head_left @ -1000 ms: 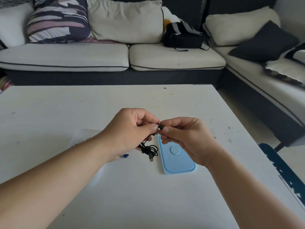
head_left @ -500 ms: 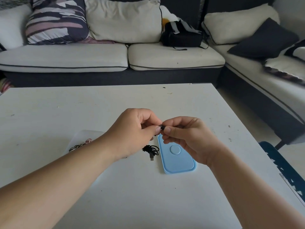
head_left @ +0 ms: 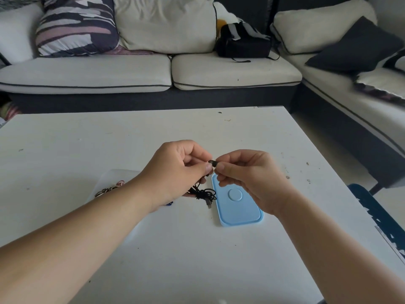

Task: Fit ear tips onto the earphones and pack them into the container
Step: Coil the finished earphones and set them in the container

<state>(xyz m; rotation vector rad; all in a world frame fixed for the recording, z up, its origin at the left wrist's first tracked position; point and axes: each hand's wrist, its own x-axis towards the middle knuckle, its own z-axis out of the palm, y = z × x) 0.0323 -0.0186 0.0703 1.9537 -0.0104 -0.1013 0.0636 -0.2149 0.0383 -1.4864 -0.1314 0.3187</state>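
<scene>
Fingers [head_left: 208, 170] of my left hand [head_left: 175, 170] and those of my right hand [head_left: 247, 176] meet at the centre of the frame, both sets pinched together on one small black piece, the earbud [head_left: 212, 162], held above the worktop [head_left: 197, 255]. I cannot tell whether an ear tip is already on it. From under my left hand the black cable [head_left: 202, 194] drops to a loose coil lying on the worktop, its plug end just beside the light blue lid [head_left: 237, 205], which lies flat below my right hand, right of centre. Left of centre, partly behind my left forearm, sits a clear container [head_left: 114, 181] with some thin striped cords [head_left: 109, 189] in it. A white sofa [head_left: 131, 73] fills the top of the frame.
</scene>
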